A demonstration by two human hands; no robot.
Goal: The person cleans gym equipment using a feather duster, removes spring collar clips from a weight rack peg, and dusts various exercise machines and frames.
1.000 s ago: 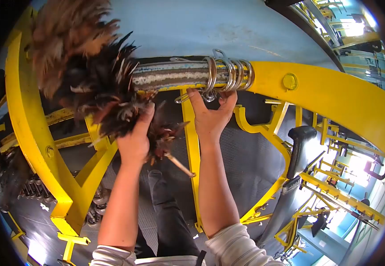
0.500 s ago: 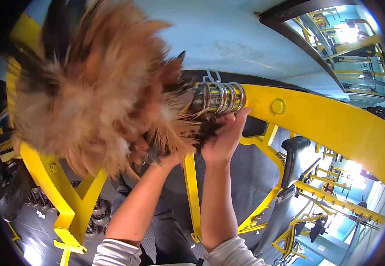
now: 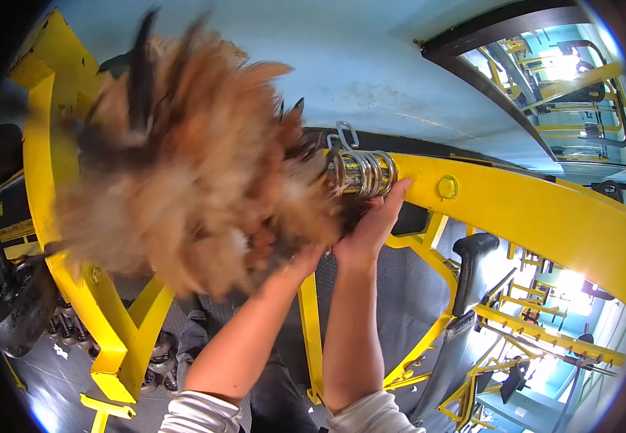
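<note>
We're looking into a bright room where a smooth, pale blue wall (image 3: 371, 65) is filling the top and a dark floor (image 3: 417, 278) is spreading below. A broad yellow beam (image 3: 536, 209) is curving away to the right, its flat paint shining. And here's the change: the feather duster (image 3: 197, 169), off to the left a second ago, is now hanging across the bar, hiding the worn stretch we were seeing, so its feathers are working right beside the rings. Soft brown plumes are blurring, darker points poking out. The left hand (image 3: 307, 261) is mostly hiding behind them, so we can't tell how it's gripping. The right hand (image 3: 369, 234) is reaching up under the rings, one digit stretching towards the beam; we can't call its grip either. Round, hard metal rings (image 3: 379, 172) are glinting, and a yellow bolt (image 3: 448, 187) is sitting nearby.
</note>
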